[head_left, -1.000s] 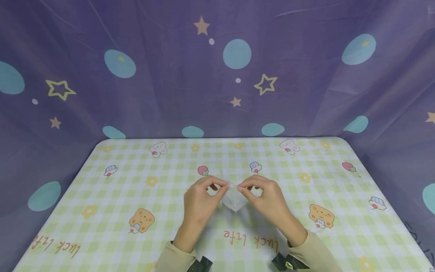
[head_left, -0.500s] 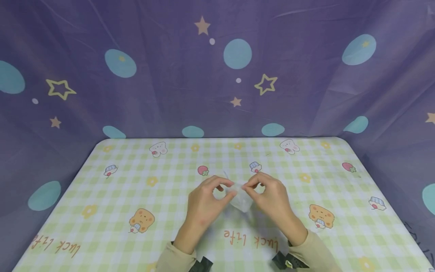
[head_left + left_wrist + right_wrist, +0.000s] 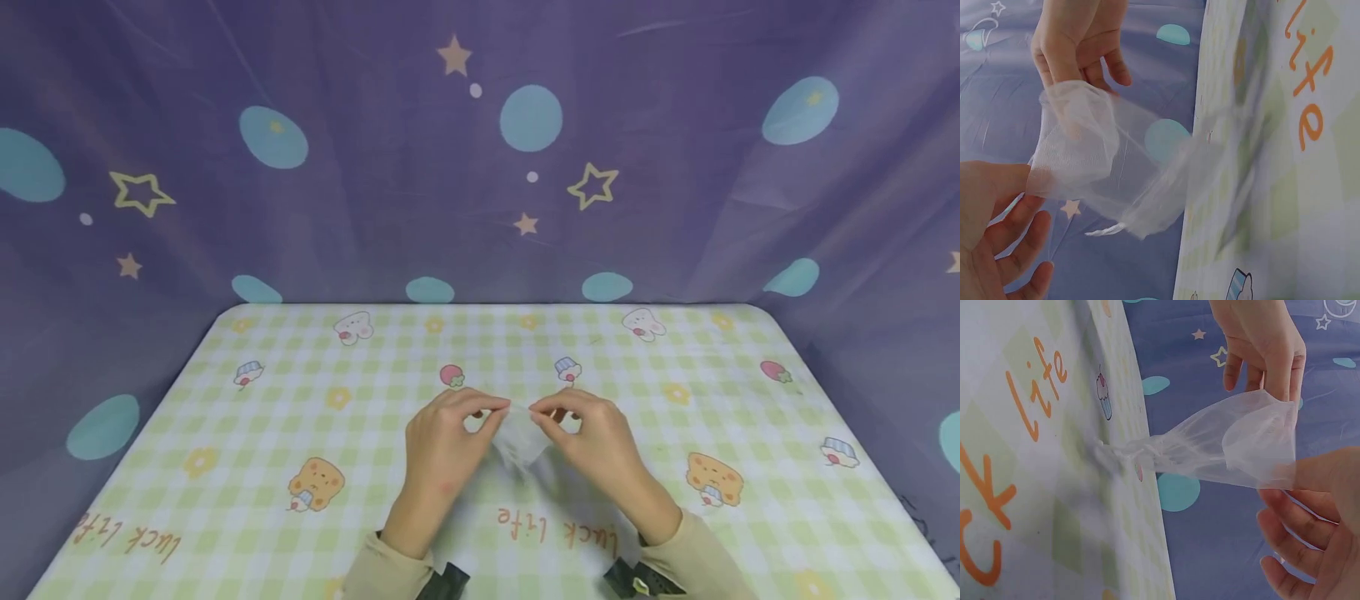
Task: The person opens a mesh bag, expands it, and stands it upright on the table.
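A small, sheer white mesh bag point(image 3: 521, 443) hangs between my two hands above the table. My left hand point(image 3: 447, 442) pinches one side of its mouth between thumb and fingertips. The opposite side of the mouth is pinched by my right hand point(image 3: 596, 437). In the left wrist view, the bag point(image 3: 1129, 156) spreads wide at the mouth, and a twisted white cord point(image 3: 1105, 232) sticks out near its lower end. The right wrist view has the bag point(image 3: 1229, 444) narrowing downward to a gathered tail, blurred at its tip. Nothing shows inside the see-through mesh.
A table with a green-and-white checked cloth point(image 3: 225, 433) lies under both hands. Behind it hangs a purple curtain point(image 3: 360, 167) printed with stars and blue spots. Dark straps point(image 3: 442, 582) sit at the wrists below beige sleeves point(image 3: 390, 571).
Half a second ago my left thumb and fingers were parted and both hands sat close together. Now the left hand is back leftward and pinches the mesh bag; the bag's lower end has swung left.
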Available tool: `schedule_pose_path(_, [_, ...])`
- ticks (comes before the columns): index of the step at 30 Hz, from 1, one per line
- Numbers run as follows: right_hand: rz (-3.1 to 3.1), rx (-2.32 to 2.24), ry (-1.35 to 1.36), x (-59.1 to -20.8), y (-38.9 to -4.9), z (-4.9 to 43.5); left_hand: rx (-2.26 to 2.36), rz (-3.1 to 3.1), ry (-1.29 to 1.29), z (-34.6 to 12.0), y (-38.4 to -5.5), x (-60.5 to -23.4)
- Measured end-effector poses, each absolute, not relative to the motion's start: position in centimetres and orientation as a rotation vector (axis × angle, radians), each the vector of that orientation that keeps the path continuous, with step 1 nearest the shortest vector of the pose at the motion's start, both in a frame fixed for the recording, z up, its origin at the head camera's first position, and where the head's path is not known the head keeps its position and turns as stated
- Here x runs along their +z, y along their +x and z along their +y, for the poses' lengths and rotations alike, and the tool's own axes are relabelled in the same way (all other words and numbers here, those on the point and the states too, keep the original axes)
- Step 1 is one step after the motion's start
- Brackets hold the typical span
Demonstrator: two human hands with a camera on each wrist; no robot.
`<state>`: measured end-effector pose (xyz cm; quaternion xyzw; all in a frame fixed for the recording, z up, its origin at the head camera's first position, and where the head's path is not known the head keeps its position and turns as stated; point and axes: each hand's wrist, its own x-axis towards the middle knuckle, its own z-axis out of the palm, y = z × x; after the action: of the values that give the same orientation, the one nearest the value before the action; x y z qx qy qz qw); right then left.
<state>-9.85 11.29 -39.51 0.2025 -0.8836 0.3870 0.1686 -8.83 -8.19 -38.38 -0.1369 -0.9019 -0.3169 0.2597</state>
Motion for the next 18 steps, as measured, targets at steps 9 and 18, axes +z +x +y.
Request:
schedule_pose_path(9, [-2.476, 1.040, 0.551, -39.67, -9.52, 11.31, -0.830, -2.480, -0.357, -8.29, -8.62, -38.74])
schedule_pose_path(18, [-2.412, 0.874, 0.592, -39.74, -9.79, 11.41, -0.831, -2.580, -0.453, -7.99, -8.54, -38.33])
